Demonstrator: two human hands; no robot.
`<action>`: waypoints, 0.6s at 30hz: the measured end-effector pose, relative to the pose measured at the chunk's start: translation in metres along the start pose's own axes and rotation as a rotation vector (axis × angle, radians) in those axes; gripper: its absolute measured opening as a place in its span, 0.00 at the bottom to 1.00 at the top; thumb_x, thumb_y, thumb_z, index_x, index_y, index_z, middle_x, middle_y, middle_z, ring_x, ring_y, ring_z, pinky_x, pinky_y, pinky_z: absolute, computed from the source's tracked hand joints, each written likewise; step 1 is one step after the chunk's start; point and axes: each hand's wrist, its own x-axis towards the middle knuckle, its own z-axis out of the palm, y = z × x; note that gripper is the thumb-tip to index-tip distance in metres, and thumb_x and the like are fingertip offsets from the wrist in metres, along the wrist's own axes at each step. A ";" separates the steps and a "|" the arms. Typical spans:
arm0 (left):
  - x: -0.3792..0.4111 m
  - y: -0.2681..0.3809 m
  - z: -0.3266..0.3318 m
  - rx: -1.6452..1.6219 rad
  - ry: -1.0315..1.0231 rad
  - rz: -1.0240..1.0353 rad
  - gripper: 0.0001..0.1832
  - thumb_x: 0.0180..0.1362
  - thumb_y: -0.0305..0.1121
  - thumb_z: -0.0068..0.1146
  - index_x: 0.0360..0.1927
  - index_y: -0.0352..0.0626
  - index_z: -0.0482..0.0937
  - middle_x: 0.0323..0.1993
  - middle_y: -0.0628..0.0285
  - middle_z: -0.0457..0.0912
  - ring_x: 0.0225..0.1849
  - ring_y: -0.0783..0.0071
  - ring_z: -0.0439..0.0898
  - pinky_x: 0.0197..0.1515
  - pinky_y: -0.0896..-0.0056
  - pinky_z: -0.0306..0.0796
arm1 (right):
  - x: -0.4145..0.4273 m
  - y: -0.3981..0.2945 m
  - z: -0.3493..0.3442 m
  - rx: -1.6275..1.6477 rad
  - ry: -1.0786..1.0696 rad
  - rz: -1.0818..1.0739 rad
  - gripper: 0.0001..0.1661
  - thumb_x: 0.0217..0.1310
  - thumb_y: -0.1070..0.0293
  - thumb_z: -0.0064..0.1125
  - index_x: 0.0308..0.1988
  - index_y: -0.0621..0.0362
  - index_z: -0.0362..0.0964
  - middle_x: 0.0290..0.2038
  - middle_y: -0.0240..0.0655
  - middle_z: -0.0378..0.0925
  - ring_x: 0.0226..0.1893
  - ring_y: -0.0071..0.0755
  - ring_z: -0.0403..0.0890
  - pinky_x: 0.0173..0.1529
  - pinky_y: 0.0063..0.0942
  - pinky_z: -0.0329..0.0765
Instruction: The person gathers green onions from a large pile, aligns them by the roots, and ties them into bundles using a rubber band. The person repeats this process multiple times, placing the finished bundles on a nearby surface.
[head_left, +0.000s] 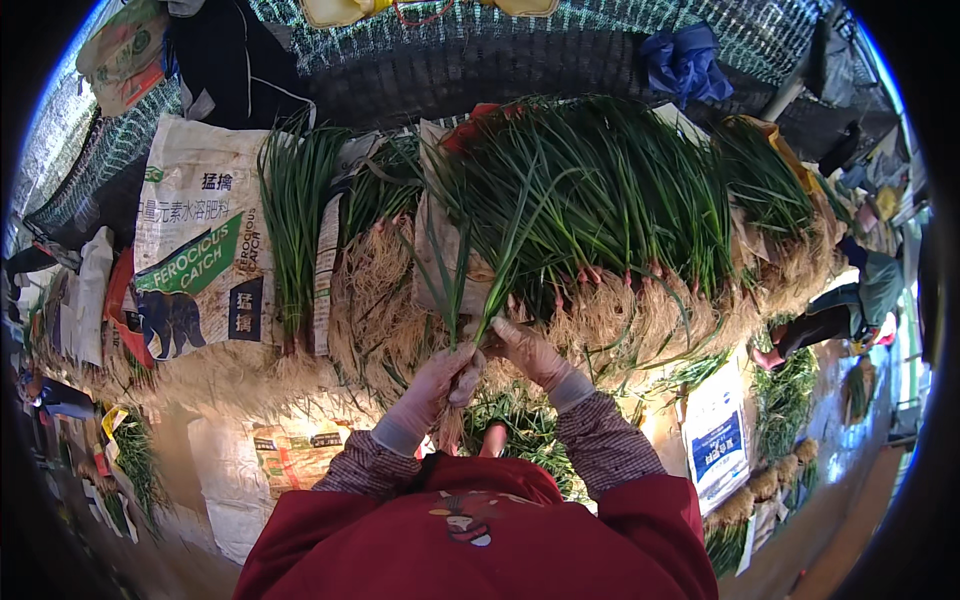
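My left hand (435, 382), in a thin pale glove, is closed around a few green onion plants (452, 300), their leaves pointing up and their roots hanging below. Beside it my right hand (529, 356), gloved too, has its thumb and fingers on the lower stem of another green onion plant (495, 292). The two hands nearly touch. Just beyond them lies a large heap of green onions (622, 180), with reddish stem bases and pale tangled roots (600, 315) turned towards me. To its left rests a smaller bunch of green onions (298, 225).
A printed white sack (199, 277) covers part of the row at left. More onions (765, 180) lie at right. Cut greens (525, 431) are on the floor by my feet, and root bundles (765, 484) stand at lower right. A person (862, 292) works at far right.
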 end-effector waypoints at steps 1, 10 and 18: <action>0.001 -0.004 0.002 -0.046 0.056 0.011 0.14 0.69 0.41 0.44 0.36 0.40 0.73 0.15 0.69 0.69 0.13 0.77 0.65 0.16 0.77 0.58 | 0.000 0.018 0.006 -0.238 -0.015 -0.230 0.24 0.68 0.53 0.50 0.48 0.63 0.74 0.41 0.40 0.80 0.45 0.36 0.78 0.53 0.28 0.72; 0.010 0.000 0.005 0.294 0.328 0.177 0.15 0.68 0.39 0.45 0.31 0.39 0.74 0.16 0.63 0.75 0.14 0.75 0.73 0.16 0.76 0.69 | -0.032 0.001 0.007 -1.194 0.403 0.014 0.19 0.61 0.52 0.58 0.35 0.59 0.78 0.28 0.42 0.79 0.25 0.42 0.80 0.33 0.36 0.77; 0.030 0.023 0.014 0.076 -0.085 0.243 0.15 0.68 0.37 0.44 0.44 0.36 0.77 0.23 0.65 0.77 0.26 0.76 0.77 0.32 0.74 0.71 | -0.026 -0.110 -0.090 -1.524 0.506 0.137 0.21 0.58 0.47 0.58 0.37 0.54 0.76 0.28 0.36 0.81 0.29 0.37 0.83 0.35 0.38 0.78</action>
